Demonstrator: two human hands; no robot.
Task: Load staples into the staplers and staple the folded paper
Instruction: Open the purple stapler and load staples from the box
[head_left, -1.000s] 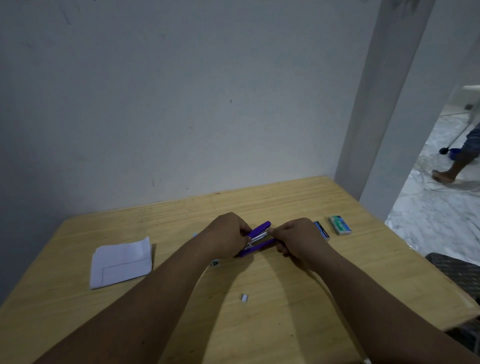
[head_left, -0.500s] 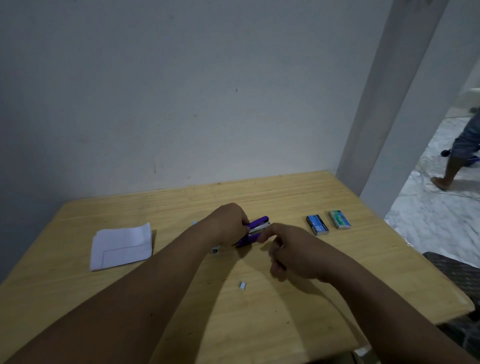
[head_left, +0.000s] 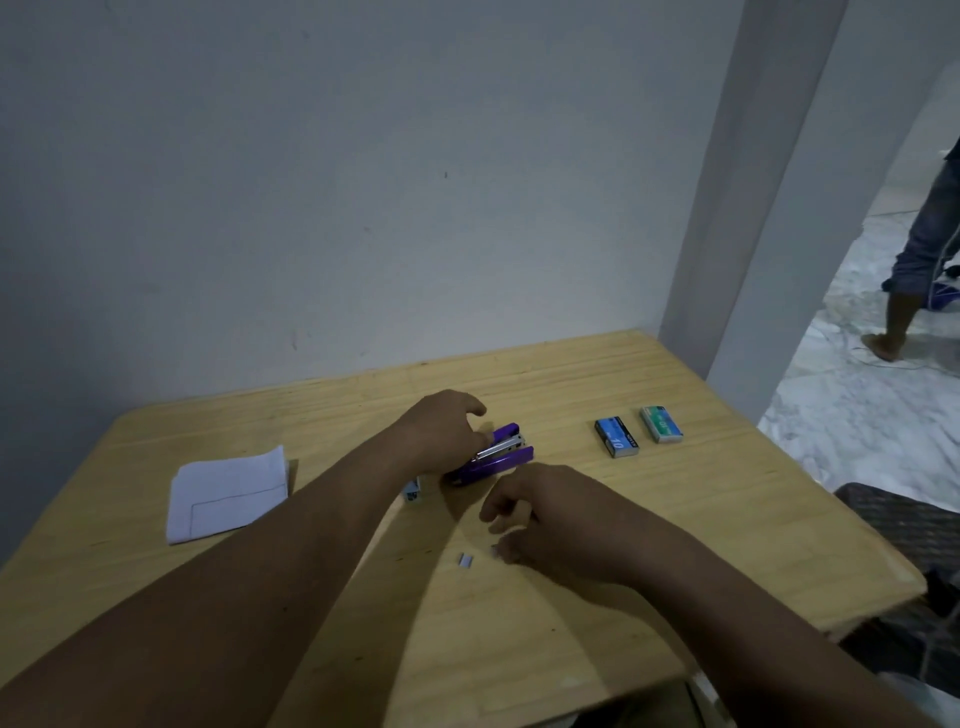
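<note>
Wooden table, left hand gripping opened purple stapler — right hand curled, pinching staples.

I am seeing two bare forearms showing from the lower edge of my view, each ending in an uncovered hand: the left hand and the right hand. Neither arm is wearing a sleeve over the part that is showing. The wrists are carrying no watch or band, and I am making out no ring on the fingers facing me.
</note>
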